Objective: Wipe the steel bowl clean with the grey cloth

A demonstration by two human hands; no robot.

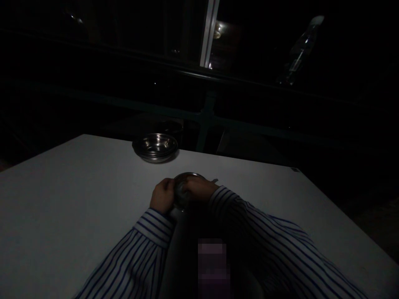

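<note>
Striped sleeves (131, 257) closest, white with dark blue lines, both on the near side of the metal bowl (191, 173); one comes in from its left, one from its right. Blurred-out pinkish patch (213, 268) between them, also nearer than the bowl. Metal bowl sits on the white tabletop (93, 203), mostly covered by the hands, far rim showing.

Left hand (162, 195) at the bowl's left rim, fingers curled in; can't tell if they pinch the rim or something in it. Right hand (199, 189) reaches over the bowl from its right, fingers bent down toward the inside; tips hidden, can't tell what they hold or how wide they are. Greyish stuff (181, 193) in the bowl between the hands, too dark to identify. Thin grey piece (215, 180) pokes out just right of the bowl, behind the right wrist.

Stacked bowls (155, 147), shiny metal, beyond the bowl and to its left, near the tabletop's far edge. Clear bottle (301, 52), pale cap, well beyond the bowl to its right. Light window frame strip (208, 33) far behind the bowl. Very dark scene.
</note>
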